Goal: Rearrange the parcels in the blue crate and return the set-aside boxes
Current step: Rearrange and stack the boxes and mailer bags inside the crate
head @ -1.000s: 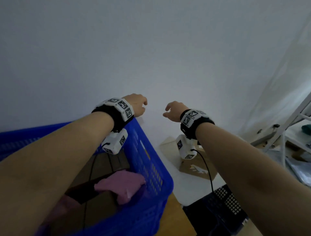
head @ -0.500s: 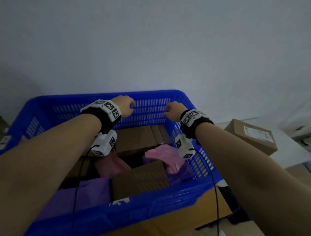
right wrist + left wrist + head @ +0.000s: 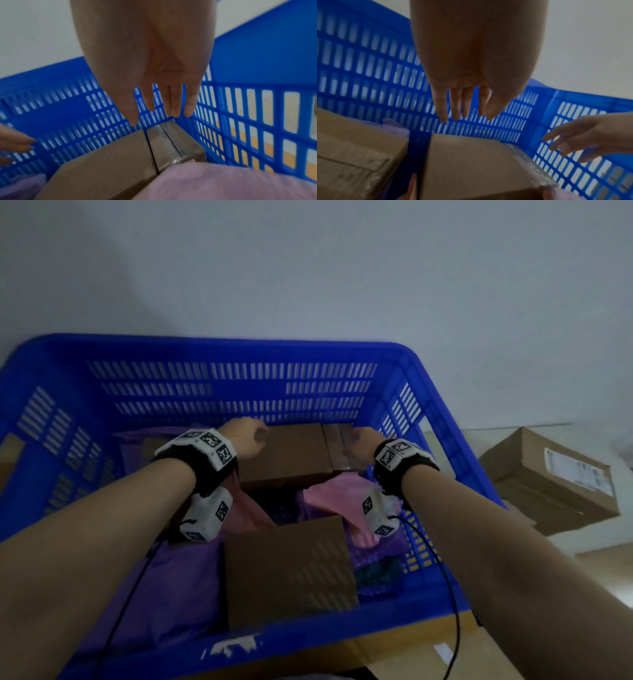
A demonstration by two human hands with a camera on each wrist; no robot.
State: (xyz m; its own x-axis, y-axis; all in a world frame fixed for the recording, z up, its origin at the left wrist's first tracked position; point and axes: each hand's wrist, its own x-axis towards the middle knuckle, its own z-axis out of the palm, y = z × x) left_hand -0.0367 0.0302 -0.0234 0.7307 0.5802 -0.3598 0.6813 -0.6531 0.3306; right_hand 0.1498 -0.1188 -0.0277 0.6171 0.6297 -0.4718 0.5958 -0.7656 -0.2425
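The blue crate (image 3: 219, 350) fills the head view, packed with parcels. A brown box (image 3: 287, 457) lies at its far side, with a narrower box (image 3: 339, 446) against its right. My left hand (image 3: 248, 438) hovers over the brown box's left edge, fingers straight (image 3: 465, 108) and holding nothing. My right hand (image 3: 361, 443) hangs over the narrow box, fingers (image 3: 173, 108) extended, empty. Nearer me lie another brown box (image 3: 287, 570), pink bags (image 3: 329, 498) and a purple bag (image 3: 178, 587). Set-aside cardboard boxes (image 3: 548, 477) rest outside, right of the crate.
A plain wall (image 3: 308, 268) stands right behind the crate. The crate sits on a wooden surface (image 3: 394, 648). A further brown box (image 3: 351, 155) lies at the crate's far left. The slotted crate walls (image 3: 248, 121) close in on the right hand.
The view swung left and down onto the crate. Both hands came down from rim height into the crate, over the far boxes, and their fingers have straightened.
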